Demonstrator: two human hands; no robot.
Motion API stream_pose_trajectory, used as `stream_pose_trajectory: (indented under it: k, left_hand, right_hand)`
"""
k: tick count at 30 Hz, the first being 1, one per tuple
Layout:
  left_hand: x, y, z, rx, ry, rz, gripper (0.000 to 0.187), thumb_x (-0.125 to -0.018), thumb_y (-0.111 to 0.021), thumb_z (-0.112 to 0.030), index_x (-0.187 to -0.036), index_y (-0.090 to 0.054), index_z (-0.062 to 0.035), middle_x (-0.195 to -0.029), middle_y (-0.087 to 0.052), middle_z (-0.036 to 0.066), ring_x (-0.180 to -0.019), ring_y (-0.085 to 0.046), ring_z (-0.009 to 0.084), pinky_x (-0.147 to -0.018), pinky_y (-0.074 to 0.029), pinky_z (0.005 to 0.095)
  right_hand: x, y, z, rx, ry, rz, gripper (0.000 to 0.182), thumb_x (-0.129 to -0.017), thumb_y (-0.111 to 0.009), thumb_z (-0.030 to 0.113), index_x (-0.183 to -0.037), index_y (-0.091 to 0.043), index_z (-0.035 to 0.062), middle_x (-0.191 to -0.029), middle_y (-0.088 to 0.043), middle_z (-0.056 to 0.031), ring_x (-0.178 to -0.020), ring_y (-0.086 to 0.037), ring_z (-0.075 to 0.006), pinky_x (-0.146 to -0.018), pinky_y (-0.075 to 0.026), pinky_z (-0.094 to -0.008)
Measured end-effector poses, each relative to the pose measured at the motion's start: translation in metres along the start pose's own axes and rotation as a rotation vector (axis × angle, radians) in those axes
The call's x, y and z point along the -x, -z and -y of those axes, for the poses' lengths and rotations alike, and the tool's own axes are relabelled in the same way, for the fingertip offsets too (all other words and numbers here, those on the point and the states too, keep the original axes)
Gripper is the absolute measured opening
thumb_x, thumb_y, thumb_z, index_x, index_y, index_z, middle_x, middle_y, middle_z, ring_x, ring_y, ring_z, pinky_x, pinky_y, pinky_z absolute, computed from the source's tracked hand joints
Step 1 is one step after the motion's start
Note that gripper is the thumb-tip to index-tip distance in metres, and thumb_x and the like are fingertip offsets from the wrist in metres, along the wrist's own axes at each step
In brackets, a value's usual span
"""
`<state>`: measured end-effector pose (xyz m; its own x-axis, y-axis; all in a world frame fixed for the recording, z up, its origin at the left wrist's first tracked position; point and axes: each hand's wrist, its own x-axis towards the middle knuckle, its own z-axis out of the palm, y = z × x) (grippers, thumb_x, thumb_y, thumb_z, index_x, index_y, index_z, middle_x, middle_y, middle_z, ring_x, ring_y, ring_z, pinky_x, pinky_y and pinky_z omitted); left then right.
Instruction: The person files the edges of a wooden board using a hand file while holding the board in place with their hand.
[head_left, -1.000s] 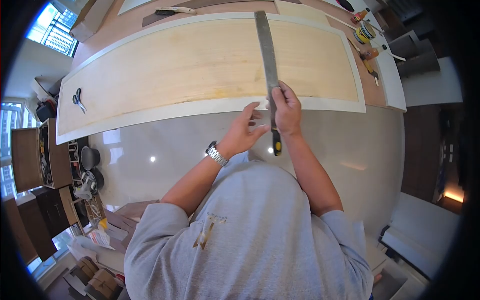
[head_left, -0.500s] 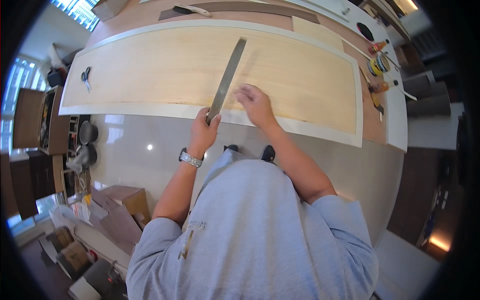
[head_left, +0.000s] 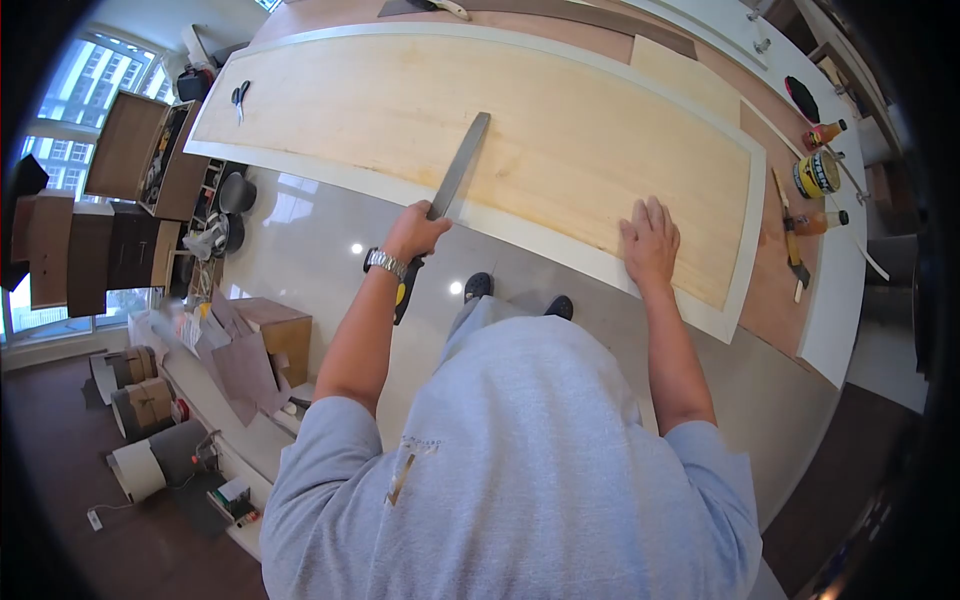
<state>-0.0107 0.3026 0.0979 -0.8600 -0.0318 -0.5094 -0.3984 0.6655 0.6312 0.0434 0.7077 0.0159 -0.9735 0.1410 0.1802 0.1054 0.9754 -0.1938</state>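
Left hand (head_left: 415,232) grips a flat tool (head_left: 465,162) across the panel's near edge (head_left: 540,242); well apart, the right hand (head_left: 652,242) lies there outspread.

High on the head sat the lone camera, facing forward and steeply down! The shirt (head_left: 530,460) loomed closest, this side of the panel (head_left: 360,110), which stretched wide ahead, with windows (head_left: 85,85) caught far off past its left end.

Brown worktop (head_left: 770,290), pale white-edged panel (head_left: 560,150) on it (scissors (head_left: 240,93) near left end), dark strip (head_left: 610,21) behind
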Motion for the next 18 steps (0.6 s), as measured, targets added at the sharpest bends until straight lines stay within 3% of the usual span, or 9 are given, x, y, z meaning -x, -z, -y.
stream_pose_trajectory:
  k: [5, 10, 13, 16, 18]
  left_hand:
    - [0.000, -0.016, 0.006, 0.082, 0.002, -0.092, 0.024, -0.081, -0.065, -0.015, -0.089, -0.059, 0.0065, -0.061, -0.059, 0.010, -0.048, -0.058, 0.0182, -0.045, -0.047, 0.0335]
    - [0.072, 0.003, 0.022, 0.127, -0.052, -0.157, 0.021, -0.083, -0.065, -0.014, -0.092, -0.060, 0.0049, -0.065, -0.060, 0.009, -0.053, -0.059, 0.0153, -0.050, -0.048, 0.0328]
    - [0.081, -0.013, 0.058, 0.239, -0.232, -0.291, 0.030, -0.088, -0.067, -0.016, -0.106, -0.062, 0.0059, -0.079, -0.067, 0.014, -0.068, -0.066, 0.0229, -0.064, -0.054, 0.0355]
    - [0.081, -0.036, 0.097, -0.021, -0.296, -0.380, 0.047, -0.092, -0.068, -0.020, -0.132, -0.056, 0.0022, -0.105, -0.071, 0.021, -0.089, -0.071, 0.0352, -0.080, -0.055, 0.0402]
    - [0.092, -0.046, 0.110, 0.003, -0.331, -0.338, 0.059, -0.092, -0.068, -0.021, -0.143, -0.047, -0.0021, -0.113, -0.069, 0.025, -0.096, -0.070, 0.0407, -0.082, -0.055, 0.0429]
  right_hand:
    - [0.001, 0.002, -0.001, -0.048, -0.001, 0.030, 0.057, -0.099, -0.055, 0.045, -0.144, -0.054, 0.0109, -0.158, -0.041, -0.0133, -0.148, -0.032, -0.0328, -0.119, -0.024, -0.0548]
    - [-0.002, 0.002, -0.013, -0.026, -0.072, 0.029, 0.060, -0.097, -0.057, 0.048, -0.144, -0.054, 0.0105, -0.157, -0.042, -0.0140, -0.147, -0.033, -0.0339, -0.118, -0.025, -0.0571]
    - [-0.010, 0.003, -0.033, 0.009, -0.149, 0.014, 0.062, -0.097, -0.057, 0.050, -0.145, -0.053, 0.0107, -0.157, -0.042, -0.0141, -0.147, -0.033, -0.0347, -0.117, -0.025, -0.0593]
    - [-0.019, 0.002, -0.042, 0.072, -0.250, 0.031, 0.062, -0.099, -0.054, 0.052, -0.146, -0.052, 0.0115, -0.158, -0.039, -0.0132, -0.147, -0.032, -0.0349, -0.117, -0.025, -0.0608]
    - [-0.023, 0.000, -0.042, 0.104, -0.300, 0.031, 0.062, -0.100, -0.051, 0.054, -0.147, -0.051, 0.0125, -0.159, -0.037, -0.0123, -0.148, -0.031, -0.0350, -0.116, -0.025, -0.0615]
